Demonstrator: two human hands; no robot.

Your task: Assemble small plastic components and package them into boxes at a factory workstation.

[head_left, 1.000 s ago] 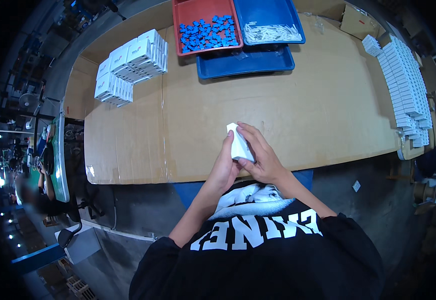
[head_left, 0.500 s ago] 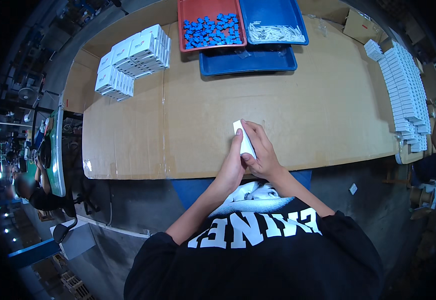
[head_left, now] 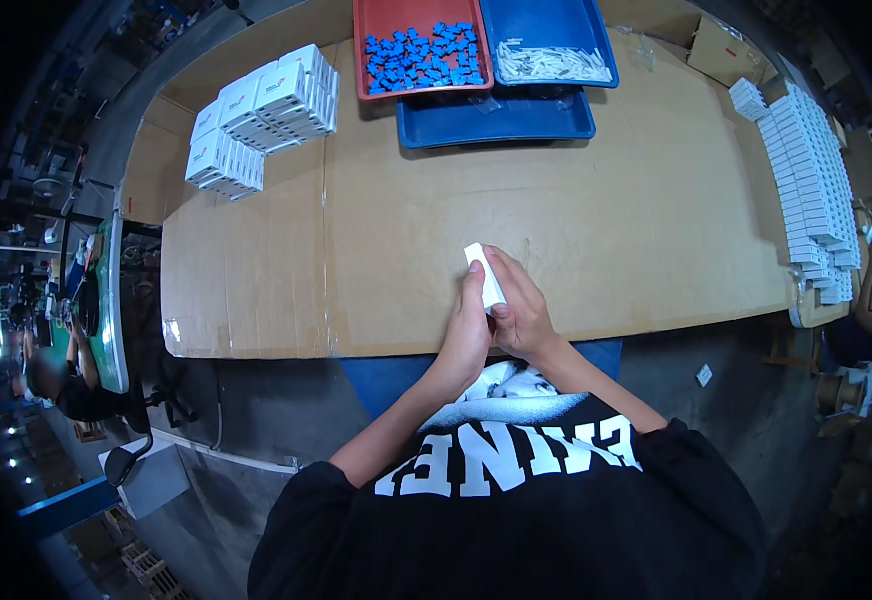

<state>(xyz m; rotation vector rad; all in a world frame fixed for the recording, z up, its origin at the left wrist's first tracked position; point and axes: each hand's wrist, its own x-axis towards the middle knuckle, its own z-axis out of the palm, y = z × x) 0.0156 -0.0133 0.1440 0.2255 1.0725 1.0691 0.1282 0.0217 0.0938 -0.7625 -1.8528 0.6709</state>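
A small white box (head_left: 485,277), narrow side up, is held between my two hands above the near part of the cardboard-covered table. My left hand (head_left: 469,322) closes on its left side, thumb laid along it. Around the right side wrap the fingers of my right hand (head_left: 523,308), its thumb at the box's near end. The palms hide the lower part of the box.
White boxes (head_left: 258,103) stand stacked at the far left, more small boxes (head_left: 806,180) at the right edge. Beyond my hands are a red tray (head_left: 363,70) of blue pieces, a blue tray (head_left: 541,25) of white pieces and another blue tray (head_left: 496,130).
Both hands stay nearly in place around the white box. Slightly less of the box's near end shows now, with my right thumb shifted a little over it.
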